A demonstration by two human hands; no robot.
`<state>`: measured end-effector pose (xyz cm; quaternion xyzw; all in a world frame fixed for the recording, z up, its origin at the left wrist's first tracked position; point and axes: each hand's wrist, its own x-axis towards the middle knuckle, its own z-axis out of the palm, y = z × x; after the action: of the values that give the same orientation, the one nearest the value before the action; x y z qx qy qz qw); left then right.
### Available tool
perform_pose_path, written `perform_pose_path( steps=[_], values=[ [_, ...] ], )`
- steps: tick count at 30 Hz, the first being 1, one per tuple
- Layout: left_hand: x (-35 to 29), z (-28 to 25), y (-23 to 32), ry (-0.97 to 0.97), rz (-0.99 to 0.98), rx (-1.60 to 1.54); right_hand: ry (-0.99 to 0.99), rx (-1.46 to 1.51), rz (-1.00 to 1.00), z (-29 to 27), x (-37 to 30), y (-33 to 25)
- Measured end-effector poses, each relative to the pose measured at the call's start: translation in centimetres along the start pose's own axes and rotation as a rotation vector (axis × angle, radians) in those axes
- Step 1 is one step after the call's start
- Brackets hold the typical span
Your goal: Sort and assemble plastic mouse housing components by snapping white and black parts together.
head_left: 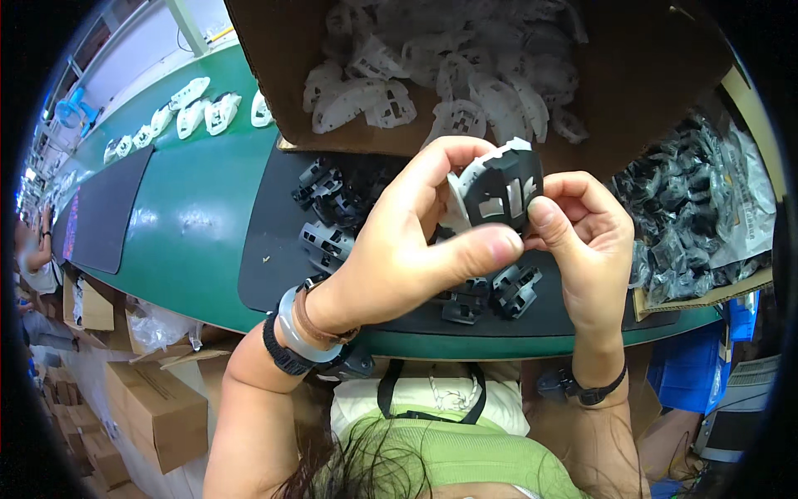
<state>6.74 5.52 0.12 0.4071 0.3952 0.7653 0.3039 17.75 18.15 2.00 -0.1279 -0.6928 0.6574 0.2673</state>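
Between both hands, above the bench, is a curved plastic shell (496, 193) with a black face and a white body, pierced by rectangular openings. My left hand (397, 241) wraps around its left side, the thumb lying along the lower edge. At the right edge, my right hand (586, 237) pinches the shell between thumb and fingers. Loose black plastic parts (328, 241) lie on the dark mat below, to the left of my hands. More black parts (514, 291) are under the held shell, partly covered by my hands.
A large cardboard box (278, 91) at the back holds many white shells (474, 83). On the right, a carton (711, 295) is filled with bagged black parts (690, 208). White shells (191, 116) line the green bench (195, 212) at far left. Another person (40, 254) is at the far left.
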Motion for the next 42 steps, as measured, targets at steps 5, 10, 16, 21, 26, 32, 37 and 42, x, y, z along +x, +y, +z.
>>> perform_pose_path(
  steps=[5, 10, 16, 21, 26, 32, 37, 42],
  values=[
    [-0.2, -1.3, 0.8, 0.024, -0.261, 0.133, 0.031, -0.429, -0.159, -1.0, 0.2, 1.8],
    [0.5, -1.9, -0.9, -0.130, 0.135, 0.320, -0.279, -0.181, -0.223, -0.7, 1.1, 3.9],
    [0.3, -1.5, -1.4, -0.051, -0.066, 0.409, 0.003, -0.581, -0.527, -0.4, 0.4, 4.6],
    [0.8, -2.5, -1.9, -0.173, 0.271, 0.650, -0.149, -0.707, -0.610, -1.8, 0.6, 3.0],
    [1.2, -2.7, -1.5, -0.246, 0.519, 0.915, -0.333, -0.421, -0.726, -4.1, 1.1, 1.8],
    [1.5, -2.9, -1.4, -0.338, 0.610, 0.905, -0.291, -0.446, -0.768, -3.4, 0.4, 1.3],
    [1.0, -2.5, -1.6, -0.306, 0.541, 0.800, -0.251, -0.339, -0.717, -2.4, 0.2, 2.3],
    [0.4, -2.1, -2.1, -0.059, 0.117, 0.510, 0.007, -0.107, -0.383, 0.8, 0.2, 2.8]
  ],
)
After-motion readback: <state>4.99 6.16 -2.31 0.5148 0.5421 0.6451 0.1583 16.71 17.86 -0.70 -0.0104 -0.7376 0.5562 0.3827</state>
